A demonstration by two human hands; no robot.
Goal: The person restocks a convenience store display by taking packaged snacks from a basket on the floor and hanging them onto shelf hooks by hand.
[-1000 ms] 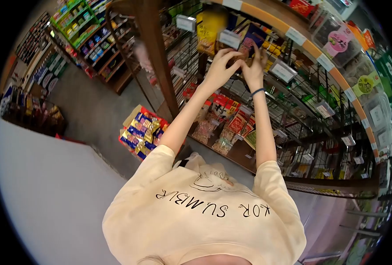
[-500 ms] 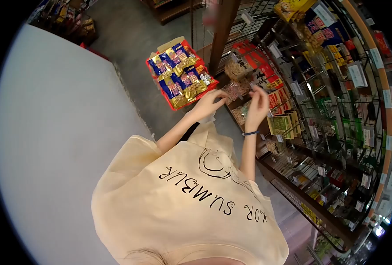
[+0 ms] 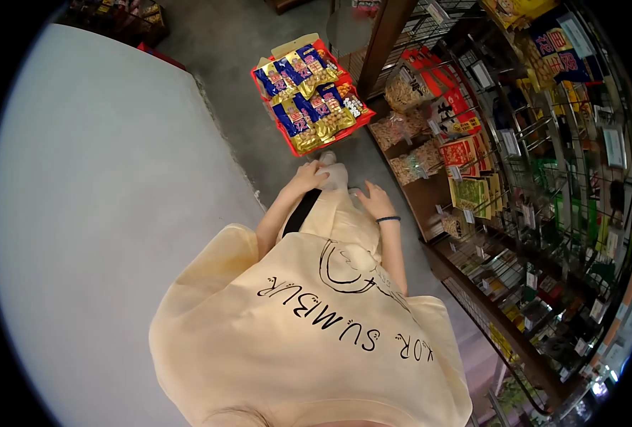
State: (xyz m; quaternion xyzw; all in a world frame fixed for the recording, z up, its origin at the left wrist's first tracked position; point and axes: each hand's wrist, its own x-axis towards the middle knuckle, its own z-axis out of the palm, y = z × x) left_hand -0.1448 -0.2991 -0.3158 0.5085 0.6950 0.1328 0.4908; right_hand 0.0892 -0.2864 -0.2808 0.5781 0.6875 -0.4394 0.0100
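My left hand rests by the pale trouser leg near the knee, its fingers stretched out with nothing seen in them. Over on the other side of the legs, my right hand has its fingers apart and holds nothing; a dark band circles the wrist. Beyond both hands, a red display box stands on the floor with its flap up. Blue-and-gold snack packets fill it in two rows, with a few differently coloured packs at the right side. Neither hand touches the box.
At the right rises a wire-and-wood shelf rack with price tags and many packaged snacks. Clear bags of nuts sit on its lower shelf. On the left is a large pale surface. Grey floor shows between them.
Both hands have come down and back from the box and shelf towards the legs. The right hand has dropped from its raised position. The view has shifted slightly.
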